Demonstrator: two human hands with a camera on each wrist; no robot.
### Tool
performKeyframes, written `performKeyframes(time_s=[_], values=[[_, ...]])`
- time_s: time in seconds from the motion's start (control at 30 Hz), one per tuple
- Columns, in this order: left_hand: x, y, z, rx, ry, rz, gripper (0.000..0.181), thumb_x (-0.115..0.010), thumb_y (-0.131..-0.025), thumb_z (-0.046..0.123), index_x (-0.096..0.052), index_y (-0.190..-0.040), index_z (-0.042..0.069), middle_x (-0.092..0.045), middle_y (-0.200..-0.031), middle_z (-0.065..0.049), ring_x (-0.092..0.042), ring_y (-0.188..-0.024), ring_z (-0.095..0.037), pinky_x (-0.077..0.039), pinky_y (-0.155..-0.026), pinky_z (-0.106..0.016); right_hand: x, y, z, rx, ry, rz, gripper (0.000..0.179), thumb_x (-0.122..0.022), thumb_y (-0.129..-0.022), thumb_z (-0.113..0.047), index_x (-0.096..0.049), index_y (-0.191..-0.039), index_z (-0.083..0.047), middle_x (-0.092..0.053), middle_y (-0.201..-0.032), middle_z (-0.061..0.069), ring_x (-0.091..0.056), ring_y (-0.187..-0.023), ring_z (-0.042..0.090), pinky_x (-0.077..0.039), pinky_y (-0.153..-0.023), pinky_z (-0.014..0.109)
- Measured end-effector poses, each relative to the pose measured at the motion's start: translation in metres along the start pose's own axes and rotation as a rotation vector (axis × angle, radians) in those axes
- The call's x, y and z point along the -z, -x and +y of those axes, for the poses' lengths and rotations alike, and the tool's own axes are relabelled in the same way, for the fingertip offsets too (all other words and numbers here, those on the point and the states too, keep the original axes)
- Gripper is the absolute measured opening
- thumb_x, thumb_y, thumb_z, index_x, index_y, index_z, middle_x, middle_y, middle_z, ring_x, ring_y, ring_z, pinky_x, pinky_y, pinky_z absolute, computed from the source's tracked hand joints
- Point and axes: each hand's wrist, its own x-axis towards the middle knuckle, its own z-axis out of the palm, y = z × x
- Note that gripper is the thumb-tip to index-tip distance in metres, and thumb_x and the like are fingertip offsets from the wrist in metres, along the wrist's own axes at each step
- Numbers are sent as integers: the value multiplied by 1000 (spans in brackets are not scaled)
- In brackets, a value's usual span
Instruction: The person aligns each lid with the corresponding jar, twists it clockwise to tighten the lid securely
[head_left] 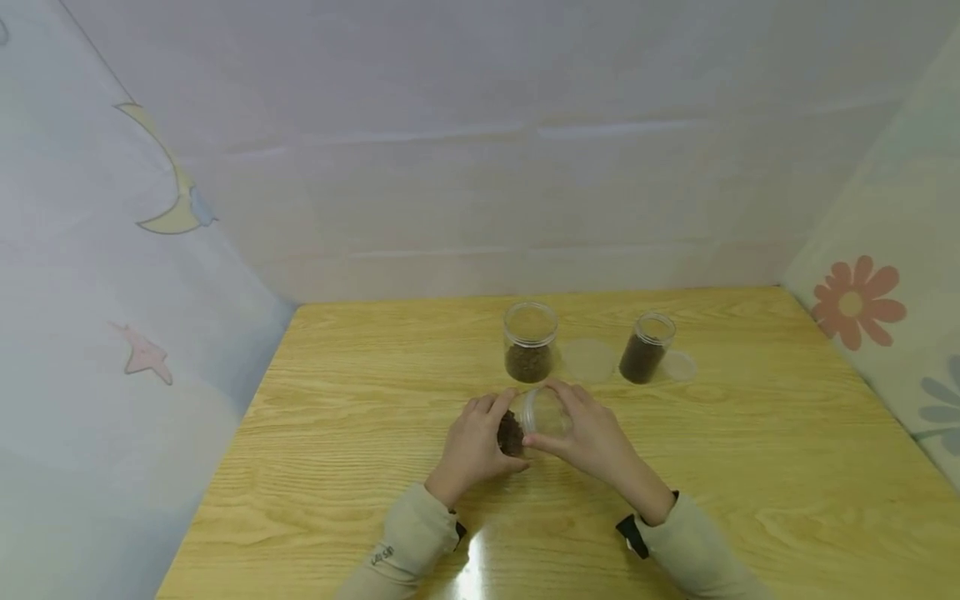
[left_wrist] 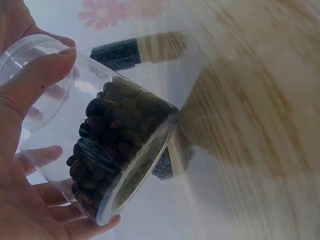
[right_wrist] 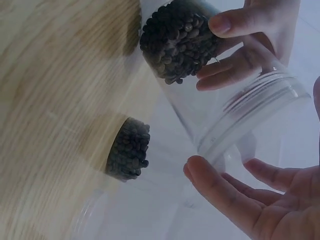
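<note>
A clear jar, partly filled with dark brown beans, leans between my two hands with its top toward the right. My left hand grips the jar's body, fingers and thumb curled round the side. At the top end, my right hand holds the clear ringed rim between thumb and fingers. Whether a lid sits on that rim, I cannot tell. In the left wrist view, the lower edge of the jar seems to be at or just over the tabletop.
Behind my hands, a wide clear jar of brown contents stands on the wooden table. To its right is a narrower jar with dark contents. Beside them lie a larger clear disc and a smaller one. Fabric walls surround the table.
</note>
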Motion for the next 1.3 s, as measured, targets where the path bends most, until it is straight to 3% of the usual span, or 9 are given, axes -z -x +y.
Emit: performKeyframes(time_s=[0.23,0.5,0.63,0.97,1.3], values=[[0,-1,1,15,1,-44,95,-85,-55,45,-39,-132,15,-53,-121,-12,-50,-109,-29,-49,-81,-43,11,3,4,10,-30,-70,82,-72,-73,-46,-39,-135,-3,-41,-134,23,-45,-113,45,-39,-84,61],[1,-1,0,33,23,-58,94,-84,-57,44,-39,-134,16,-52,-122,-11,-50,-109,-28,-49,-81,-43,25,4,26,286,-122,-95,79,-75,-74,-34,-37,-137,-5,-37,-135,18,-45,-115,36,-45,-84,48],[2,0,-1,28,15,-59,93,-84,-57,45,-39,-134,16,-53,-120,-10,-51,-108,-28,-49,-79,-42,26,1,34,360,-144,-113,81,-78,-71,-32,-38,-136,-4,-37,-134,18,-44,-115,34,-46,-86,44],[2,-1,-1,22,14,-72,94,-84,-57,44,-38,-135,17,-52,-121,-11,-51,-108,-27,-50,-79,-42,16,-2,40,399,-133,-119,87,-82,-66,-28,-36,-138,-6,-40,-130,14,-49,-109,30,-48,-81,43],[3,-1,-1,25,10,-68,94,-84,-57,46,-39,-134,16,-52,-120,-10,-51,-107,-27,-49,-78,-42,16,-3,36,377,-129,-118,87,-84,-63,-25,-39,-135,-4,-43,-127,13,-53,-102,28,-50,-78,41]])
